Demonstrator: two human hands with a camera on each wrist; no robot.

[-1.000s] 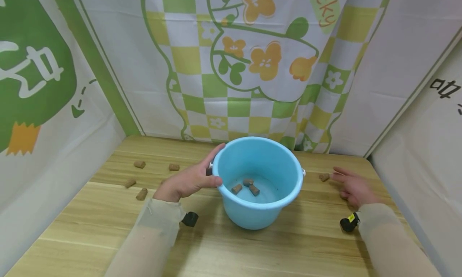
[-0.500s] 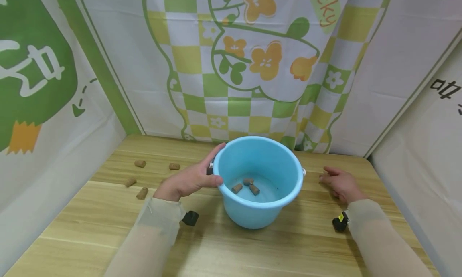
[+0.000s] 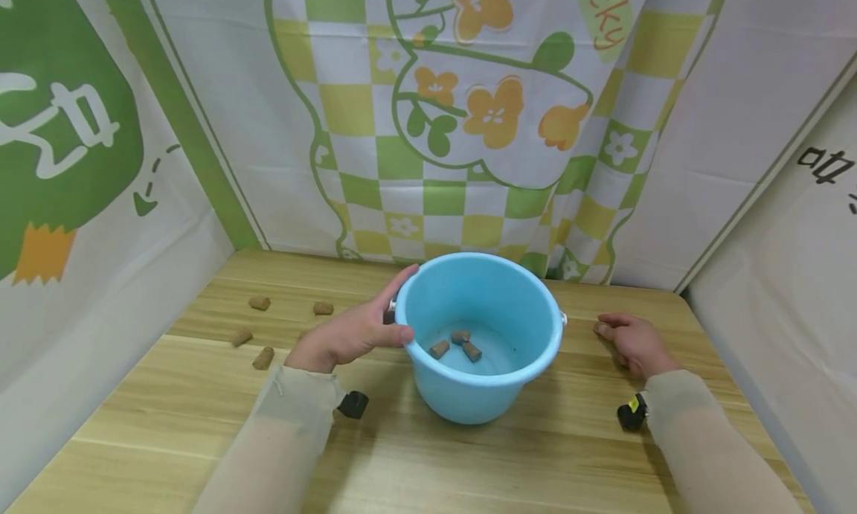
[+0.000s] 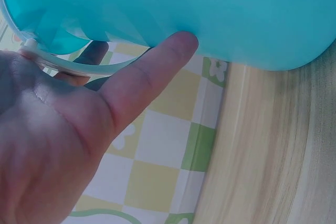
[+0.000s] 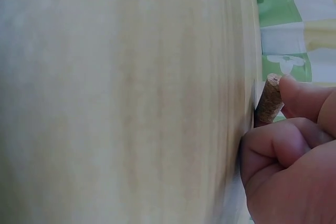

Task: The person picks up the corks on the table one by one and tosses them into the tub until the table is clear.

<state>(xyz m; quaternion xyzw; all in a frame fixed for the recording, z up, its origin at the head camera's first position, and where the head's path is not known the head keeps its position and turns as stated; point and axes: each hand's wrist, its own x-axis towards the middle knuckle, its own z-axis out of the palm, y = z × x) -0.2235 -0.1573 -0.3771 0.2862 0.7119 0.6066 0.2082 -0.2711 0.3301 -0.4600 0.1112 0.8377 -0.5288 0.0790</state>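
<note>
My left hand (image 3: pixel 351 335) rests against the left side of a light blue bucket (image 3: pixel 469 402), thumb and fingers spread along its outer wall near the rim. In the left wrist view, the straight thumb presses the wall beside the white handle (image 4: pixel 89 69), and the other fingers are partly hidden beyond that handle. At the right, low over the wooden table, my right hand (image 3: pixel 637 344) pinches a brown cork (image 5: pixel 270 98) between thumb and curled index finger. Three corks (image 3: pixel 472 351) lie on the bucket's floor.
Several more corks (image 3: pixel 264 358) lie scattered on the wooden table (image 3: pixel 134 439), left of the left hand. A printed curtain (image 3: pixel 455 149) hangs along the back edge, and pale fabric walls (image 3: pixel 797 291) stand at both sides.
My right hand moved a little left, reached the cork on the right and now pinches it. The left hand and the bucket have stayed in place.
</note>
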